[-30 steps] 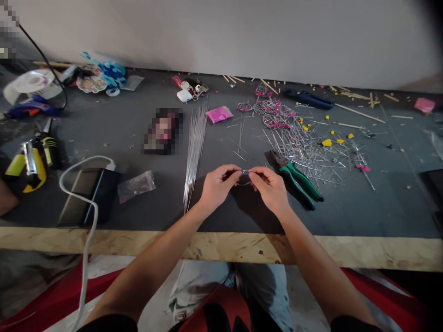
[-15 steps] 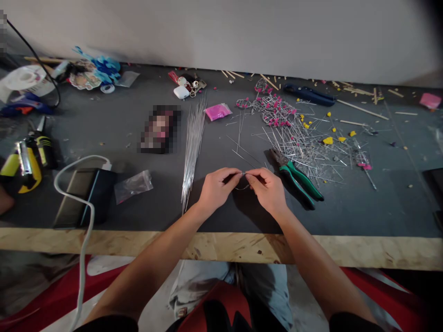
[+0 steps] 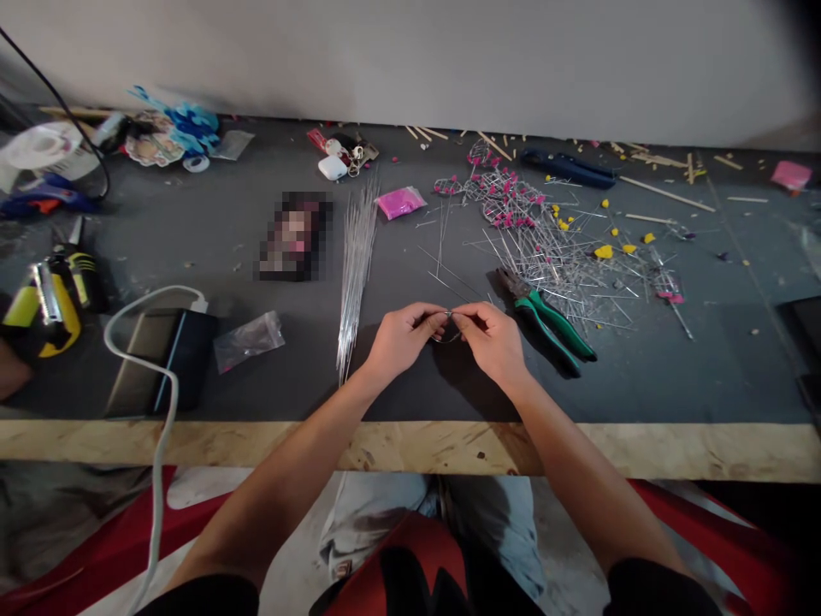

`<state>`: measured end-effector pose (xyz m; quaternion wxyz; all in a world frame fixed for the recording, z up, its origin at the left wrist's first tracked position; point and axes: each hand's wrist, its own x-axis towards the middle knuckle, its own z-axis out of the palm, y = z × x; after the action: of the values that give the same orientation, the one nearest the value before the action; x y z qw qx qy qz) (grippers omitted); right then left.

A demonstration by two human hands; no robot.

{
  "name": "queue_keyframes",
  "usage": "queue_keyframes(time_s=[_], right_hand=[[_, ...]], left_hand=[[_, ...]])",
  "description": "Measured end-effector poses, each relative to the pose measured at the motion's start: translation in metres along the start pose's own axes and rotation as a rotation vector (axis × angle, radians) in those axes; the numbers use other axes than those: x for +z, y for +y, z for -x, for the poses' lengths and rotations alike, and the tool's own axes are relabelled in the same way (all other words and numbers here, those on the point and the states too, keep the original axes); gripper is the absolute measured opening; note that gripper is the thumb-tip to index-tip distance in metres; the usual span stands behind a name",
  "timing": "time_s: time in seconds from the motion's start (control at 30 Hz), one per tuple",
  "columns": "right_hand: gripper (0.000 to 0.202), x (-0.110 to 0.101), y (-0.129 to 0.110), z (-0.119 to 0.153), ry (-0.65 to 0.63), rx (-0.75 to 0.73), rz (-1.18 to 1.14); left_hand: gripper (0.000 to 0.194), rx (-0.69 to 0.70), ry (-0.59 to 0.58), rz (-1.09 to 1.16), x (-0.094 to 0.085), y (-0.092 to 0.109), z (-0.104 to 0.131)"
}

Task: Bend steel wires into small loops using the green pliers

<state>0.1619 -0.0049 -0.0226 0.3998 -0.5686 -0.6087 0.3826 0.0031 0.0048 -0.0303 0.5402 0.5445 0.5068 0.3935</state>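
My left hand [image 3: 406, 339] and my right hand [image 3: 491, 340] meet fingertip to fingertip above the dark tabletop, near its front edge. Both pinch a thin metal wire [image 3: 447, 340], whose curved part hangs just below the fingers; its ends are hidden in the grip. Left of my left hand lies a bundle of straight wires [image 3: 355, 274]. Green-handled pliers [image 3: 550, 323] rest just right of my right hand. Beyond them spreads a tangled pile of bent wires [image 3: 552, 244] with pink and yellow bits.
A pink packet [image 3: 401, 203], keys with a white case [image 3: 333, 168] and a blurred-out phone [image 3: 295, 237] lie behind. To the left are a clear bag [image 3: 250, 340], a power bank [image 3: 163, 359] with a white cable, and a yellow cutter [image 3: 56, 312]. A dark blue tool [image 3: 568, 168] lies at the back.
The two hands have come slightly closer together, still pinching the wire, and its loop looks smaller. The whole view has shifted a little; objects on the table stay put.
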Motion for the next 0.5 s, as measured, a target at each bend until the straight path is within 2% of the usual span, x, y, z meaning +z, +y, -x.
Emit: queue_keyframes(time_s=[0.1,0.2,0.5], right_hand=[[0.020,-0.0008,0.0004,0.0012,-0.006,-0.013,0.013],[0.021,-0.0013,0.0004,0.0031,-0.024,-0.026,0.032],[0.020,0.0010,-0.0016,0.0061,-0.044,-0.060,0.032]], left_hand=[[0.024,-0.030,-0.039,0.080,-0.0008,0.0013,-0.0005],[0.022,-0.019,-0.064,0.067,-0.0018,0.0011,0.0004],[0.017,0.139,-0.101,-0.276,-0.0025,0.0050,0.0066]])
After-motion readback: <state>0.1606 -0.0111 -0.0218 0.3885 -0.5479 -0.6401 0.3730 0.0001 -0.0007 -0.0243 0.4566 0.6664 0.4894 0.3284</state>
